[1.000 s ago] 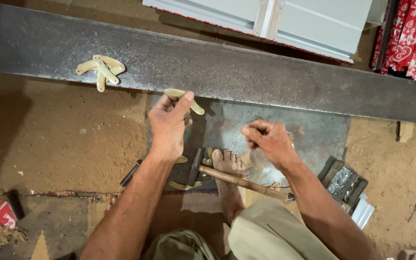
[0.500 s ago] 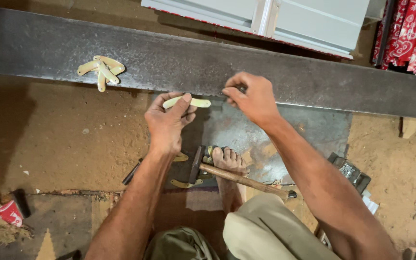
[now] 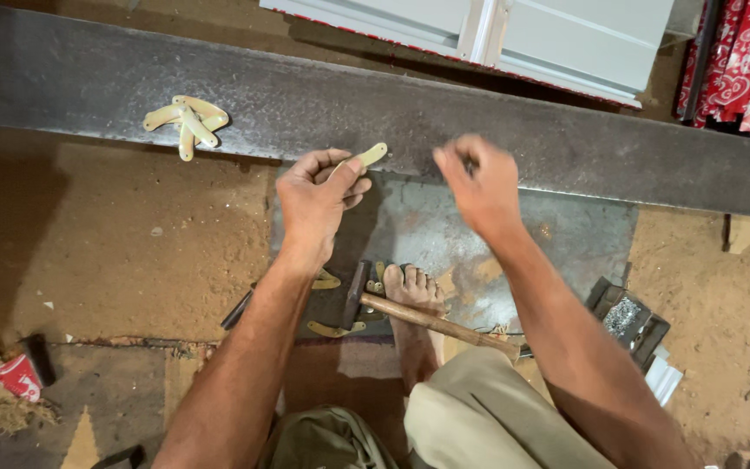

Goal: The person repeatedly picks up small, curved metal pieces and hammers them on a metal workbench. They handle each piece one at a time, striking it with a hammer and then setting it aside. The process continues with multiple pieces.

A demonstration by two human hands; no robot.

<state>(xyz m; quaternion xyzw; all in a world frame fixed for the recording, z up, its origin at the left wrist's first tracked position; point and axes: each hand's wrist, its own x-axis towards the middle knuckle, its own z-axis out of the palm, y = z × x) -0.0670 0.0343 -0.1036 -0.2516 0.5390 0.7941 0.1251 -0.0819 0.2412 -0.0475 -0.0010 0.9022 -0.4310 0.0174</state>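
Observation:
My left hand [image 3: 319, 195] is closed around a small cream-coloured curved handle piece [image 3: 369, 155], whose tip sticks out past the thumb, over the edge of a dark metal plate [image 3: 566, 243]. My right hand [image 3: 475, 182] hovers to the right of it, blurred, fingers pinched; something tiny may be between them, but I cannot tell. A hammer [image 3: 410, 314] with a wooden handle lies on the plate beside my bare foot [image 3: 411, 300].
A long dark stone slab [image 3: 392, 104] runs across the back, with a small pile of cream handle pieces [image 3: 187, 120] on its left. More curved pieces [image 3: 333, 328] lie by the hammer. A small box of bits [image 3: 628, 320] sits right; a red packet [image 3: 17, 377] lies left.
My left hand has shifted slightly right with the cream piece, which the right hand has left. My right hand rose from the plate to the slab, then moved right.

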